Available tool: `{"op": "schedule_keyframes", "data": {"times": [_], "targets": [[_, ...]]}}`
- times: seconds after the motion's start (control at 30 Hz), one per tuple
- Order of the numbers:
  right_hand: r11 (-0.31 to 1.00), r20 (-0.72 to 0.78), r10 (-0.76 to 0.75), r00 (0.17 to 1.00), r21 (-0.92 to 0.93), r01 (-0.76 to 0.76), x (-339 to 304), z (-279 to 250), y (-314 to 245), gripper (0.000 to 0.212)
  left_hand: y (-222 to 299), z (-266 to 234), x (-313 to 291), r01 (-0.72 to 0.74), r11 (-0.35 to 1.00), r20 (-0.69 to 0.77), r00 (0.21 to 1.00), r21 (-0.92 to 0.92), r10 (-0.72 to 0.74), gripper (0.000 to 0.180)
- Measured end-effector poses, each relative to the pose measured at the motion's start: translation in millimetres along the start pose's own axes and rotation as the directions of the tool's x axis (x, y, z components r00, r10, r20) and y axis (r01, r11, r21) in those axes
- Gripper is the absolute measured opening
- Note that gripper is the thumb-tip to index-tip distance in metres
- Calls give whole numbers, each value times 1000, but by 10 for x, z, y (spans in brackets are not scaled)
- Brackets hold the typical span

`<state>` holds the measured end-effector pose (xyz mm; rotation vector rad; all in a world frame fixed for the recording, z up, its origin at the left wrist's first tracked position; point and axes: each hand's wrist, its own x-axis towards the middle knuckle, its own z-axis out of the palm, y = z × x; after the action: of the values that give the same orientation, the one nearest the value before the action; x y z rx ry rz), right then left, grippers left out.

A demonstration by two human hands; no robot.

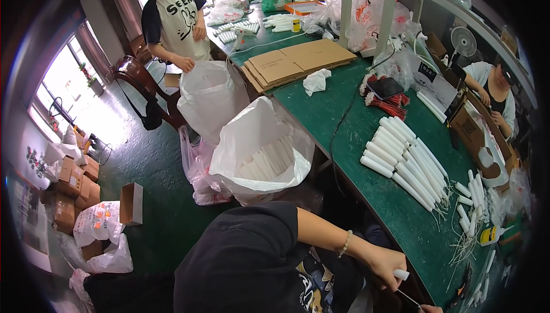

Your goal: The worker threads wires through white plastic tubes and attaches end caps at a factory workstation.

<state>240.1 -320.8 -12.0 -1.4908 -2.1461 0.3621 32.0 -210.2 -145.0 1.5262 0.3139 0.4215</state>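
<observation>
My left hand (388,268), a beaded bracelet on its wrist, is closed around a short white tube (401,274) beside the table edge. From below it a thin white wire (409,298) runs toward my right hand (431,309). Only the fingertips of that hand show at the lower edge, pinched at the wire's end. On the green table (344,135) nearby lies a fanned stack of white tubes (404,164) with thin wires trailing from their ends. More loose white tubes (472,198) with tangled wires lie to its right.
An open white sack (260,147) of white tubes stands left of the table, with another white sack (209,95) behind it. Flat cardboard (301,61), a phone (385,87) and red wires (389,106) lie on the table. One person (177,20) stands far left; another (492,89) is at right.
</observation>
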Motion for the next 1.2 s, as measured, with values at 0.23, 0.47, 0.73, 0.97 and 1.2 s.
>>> {"op": "schedule_keyframes", "data": {"times": [0.23, 0.47, 0.73, 0.97, 1.2], "targets": [[970, 34, 237, 971, 48, -238, -130, -120, 285, 9, -329, -161, -98, -3, 984, 35, 999, 179, -3, 15], [966, -18, 232, 973, 118, -228, 2, -155, 413, 13, -258, -212, -87, -28, 998, 96, 995, -52, 33, 18], [982, -33, 186, 982, -39, -187, -6, -182, 758, 5, -36, -448, -15, 146, 978, -255, 950, -150, -181, 22], [959, -204, 257, 944, 172, -224, 310, 52, 721, 7, -49, -385, -52, 164, 966, -408, 883, -201, -234, 18], [966, -364, 249, 897, 154, -205, 325, 157, 649, 5, -149, -413, -20, 136, 972, -354, 914, -191, -197, 18]]}}
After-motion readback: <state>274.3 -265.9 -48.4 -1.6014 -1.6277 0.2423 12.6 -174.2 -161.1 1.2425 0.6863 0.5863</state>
